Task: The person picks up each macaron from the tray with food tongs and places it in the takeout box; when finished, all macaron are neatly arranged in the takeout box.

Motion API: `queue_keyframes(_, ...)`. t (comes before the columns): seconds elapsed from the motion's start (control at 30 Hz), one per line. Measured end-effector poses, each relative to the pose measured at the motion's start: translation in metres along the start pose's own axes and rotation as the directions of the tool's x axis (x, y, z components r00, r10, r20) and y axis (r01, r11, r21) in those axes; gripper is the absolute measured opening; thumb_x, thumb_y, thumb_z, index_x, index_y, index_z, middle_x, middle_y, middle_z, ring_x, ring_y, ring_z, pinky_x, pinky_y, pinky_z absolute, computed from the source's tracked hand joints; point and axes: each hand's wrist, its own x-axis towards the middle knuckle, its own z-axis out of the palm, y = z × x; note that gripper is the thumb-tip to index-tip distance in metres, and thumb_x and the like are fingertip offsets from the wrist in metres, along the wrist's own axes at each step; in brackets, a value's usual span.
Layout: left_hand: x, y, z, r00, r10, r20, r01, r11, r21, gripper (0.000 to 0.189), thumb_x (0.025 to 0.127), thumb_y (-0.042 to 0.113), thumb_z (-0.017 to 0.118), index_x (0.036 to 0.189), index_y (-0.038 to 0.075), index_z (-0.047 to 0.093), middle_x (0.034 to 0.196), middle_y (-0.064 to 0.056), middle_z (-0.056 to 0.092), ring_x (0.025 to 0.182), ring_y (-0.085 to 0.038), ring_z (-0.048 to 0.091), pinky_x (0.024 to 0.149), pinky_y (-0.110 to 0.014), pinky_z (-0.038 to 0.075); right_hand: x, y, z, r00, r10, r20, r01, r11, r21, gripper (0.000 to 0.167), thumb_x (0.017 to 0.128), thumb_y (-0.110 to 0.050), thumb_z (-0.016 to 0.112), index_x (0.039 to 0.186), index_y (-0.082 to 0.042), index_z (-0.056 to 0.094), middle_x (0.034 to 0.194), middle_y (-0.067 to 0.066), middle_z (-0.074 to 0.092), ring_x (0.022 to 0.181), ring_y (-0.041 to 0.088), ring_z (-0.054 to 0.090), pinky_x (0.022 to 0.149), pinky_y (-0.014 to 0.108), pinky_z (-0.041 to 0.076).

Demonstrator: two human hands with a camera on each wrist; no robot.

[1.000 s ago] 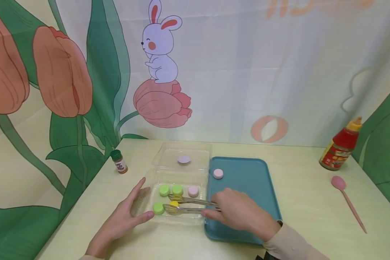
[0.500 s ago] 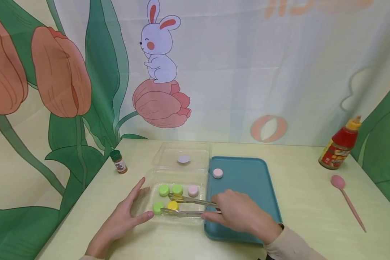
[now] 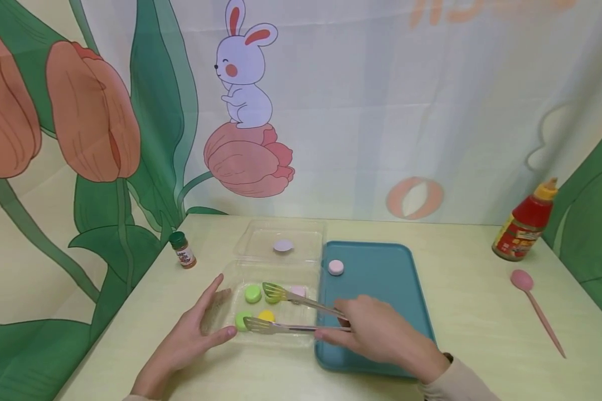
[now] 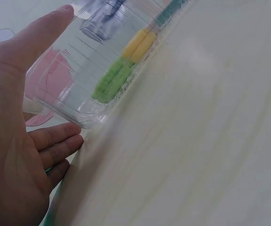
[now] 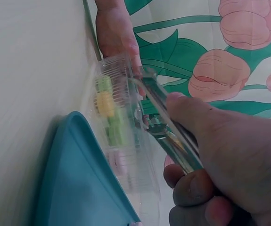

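1. Tongs (image 3: 261,325): metal, smooth, glossy finish.
2. Container (image 3: 276,273): thin clear plastic, glossy, walls ribbed.
3. Round pieces (image 3: 253,293): matt, smooth tops; material not determinable.
4. Tray (image 3: 381,289): plastic in appearance, smooth, low sheen.
5. Table top (image 4: 196,141): smooth, faint wood-like grain, slight sheen.
6. Backdrop (image 3: 341,111): printed cloth, matt, lightly creased.
7. Sleeve (image 3: 461,384): matt cloth.
8. Sauce bottle (image 3: 527,228): smooth, glossy; plastic or glass, cannot tell.
9. Spoon (image 3: 522,280): smooth, matt; material not determinable.

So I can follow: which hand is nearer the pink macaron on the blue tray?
Right: the right hand, holding tongs, is over the tray, close to the macaron; the left hand is farther, at the left of the clear box.
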Motion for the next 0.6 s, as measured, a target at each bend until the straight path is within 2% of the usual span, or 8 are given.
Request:
queue_keyframes(0.2,0.000,0.000,0.000,1.000,0.003,-0.003,-0.003,1.000,-0.011,0.110,0.098,0.045,0.086,0.180,0.034,0.014,0.173,-0.016,0.047,0.164,-0.049,0.032,0.127,-0.081,0.022,-0.006,0.003,-0.013,0.996,0.034,-0.086,-0.028,0.997,0.067,0.051,0.100,-0.072,0.070,0.088,-0.023,0.060,0.060,-0.012,0.044,0.050,0.002,0.036,0.047,0.024,0.031)
queue_keyframes(0.33,0.000,0.000,0.001,1.000,-0.001,-0.003,0.001,1.000,-0.015,0.110,0.098,0.045,0.086,0.180,0.035,0.013,0.173,-0.016,0.047,0.165,-0.050,0.032,0.127,-0.081,0.021,-0.013,0.009,-0.025,0.983,0.061,-0.176,-0.036,0.989,0.142,0.047,0.100,-0.067,0.073,0.097,-0.021,0.063,0.061,-0.011,0.042,0.051,0.003,0.036,0.047,0.024,0.033)
queue_keyframes(0.43,-0.001,0.000,0.001,1.000,0.002,-0.004,-0.002,1.000,-0.014,0.110,0.098,0.045,0.086,0.180,0.035,0.013,0.173,-0.016,0.048,0.165,-0.049,0.032,0.127,-0.081,0.021,-0.019,0.015,-0.035,0.963,0.087,-0.255,-0.045,0.985,0.165,0.043,0.101,-0.062,0.076,0.106,-0.020,0.067,0.061,-0.009,0.043,0.051,0.004,0.038,0.047,0.025,0.035)
queue_keyframes(0.6,-0.001,0.000,0.000,1.000,0.003,-0.003,-0.003,1.000,-0.008,0.111,0.098,0.046,0.086,0.180,0.035,0.013,0.173,-0.015,0.048,0.165,-0.049,0.032,0.127,-0.081,0.022,-0.026,0.026,-0.049,0.915,0.129,-0.383,-0.073,0.985,0.157,0.044,0.101,-0.055,0.079,0.125,-0.019,0.070,0.061,-0.007,0.047,0.050,0.008,0.042,0.049,0.028,0.038)
